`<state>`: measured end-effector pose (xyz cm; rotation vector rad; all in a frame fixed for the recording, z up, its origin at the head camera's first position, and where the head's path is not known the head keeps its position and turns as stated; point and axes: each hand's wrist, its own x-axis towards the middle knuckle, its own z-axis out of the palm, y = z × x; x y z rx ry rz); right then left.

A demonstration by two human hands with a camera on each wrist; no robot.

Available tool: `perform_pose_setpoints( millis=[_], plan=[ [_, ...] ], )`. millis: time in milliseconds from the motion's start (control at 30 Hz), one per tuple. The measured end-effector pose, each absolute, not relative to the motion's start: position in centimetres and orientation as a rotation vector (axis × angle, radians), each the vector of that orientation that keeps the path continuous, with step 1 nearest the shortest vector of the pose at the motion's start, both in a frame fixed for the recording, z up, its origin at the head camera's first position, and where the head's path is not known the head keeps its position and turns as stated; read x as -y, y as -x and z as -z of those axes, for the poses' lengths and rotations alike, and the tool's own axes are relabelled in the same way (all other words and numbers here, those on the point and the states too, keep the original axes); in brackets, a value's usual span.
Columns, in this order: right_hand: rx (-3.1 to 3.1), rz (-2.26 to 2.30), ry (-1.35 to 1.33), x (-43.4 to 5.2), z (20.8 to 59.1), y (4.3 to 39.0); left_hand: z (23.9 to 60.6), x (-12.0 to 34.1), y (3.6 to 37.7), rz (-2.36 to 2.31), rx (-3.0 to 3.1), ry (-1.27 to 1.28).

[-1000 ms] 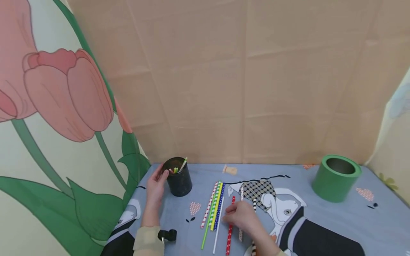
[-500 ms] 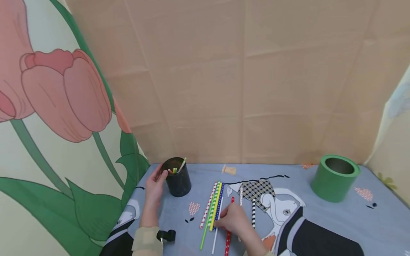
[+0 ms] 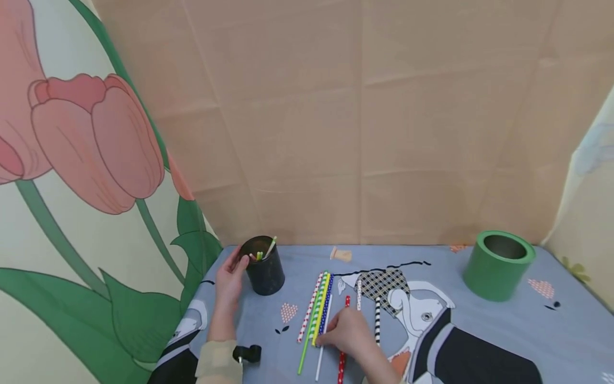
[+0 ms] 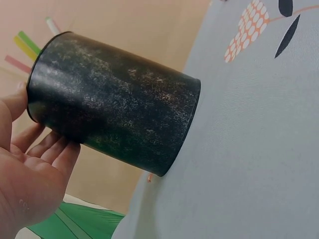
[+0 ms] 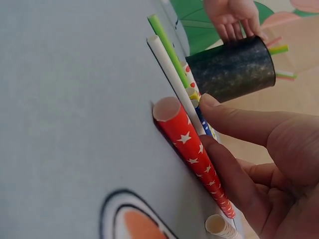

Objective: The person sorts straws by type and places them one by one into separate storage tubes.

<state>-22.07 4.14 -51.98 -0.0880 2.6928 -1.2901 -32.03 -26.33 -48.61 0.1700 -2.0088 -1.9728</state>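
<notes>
On the left of the table, my left hand (image 3: pixel 229 282) holds a black cylindrical cup (image 3: pixel 266 272) at its rim, thumb near the lip and fingers against its side. Several short straws (image 4: pixel 27 45) poke out of the cup. My right hand (image 3: pixel 349 336) is over the row of straws, its thumb and forefinger on either side of the blue dotted straw (image 5: pixel 202 119). Beside that lie a yellow straw (image 3: pixel 322 314), a white straw (image 5: pixel 169 64) and a green straw (image 5: pixel 167 45). Under my forefinger runs a red straw with white stars (image 5: pixel 184 137). I cannot tell whether my fingertips pinch the blue straw.
A green cylindrical container (image 3: pixel 499 266) stands at the back right. Beyond my right hand are a black-and-white striped straw (image 3: pixel 377 320) and a pale patterned straw (image 3: pixel 358 293). A printed blue-grey cloth (image 3: pixel 460 304) covers the table, with a brown backdrop (image 3: pixel 360 133) behind it.
My right hand has shifted left from over the red and pale straws to the blue and white ones. My left hand keeps its hold on the cup.
</notes>
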Motion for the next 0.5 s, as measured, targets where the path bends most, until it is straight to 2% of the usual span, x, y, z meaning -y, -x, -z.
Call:
perform_pose_setpoints(
  millis=[500],
  plan=[
    [-2.663, 1.345, 0.144, -4.41, 51.69, 21.81, 48.43, 26.33, 31.95, 1.989, 1.999, -0.186]
  ],
)
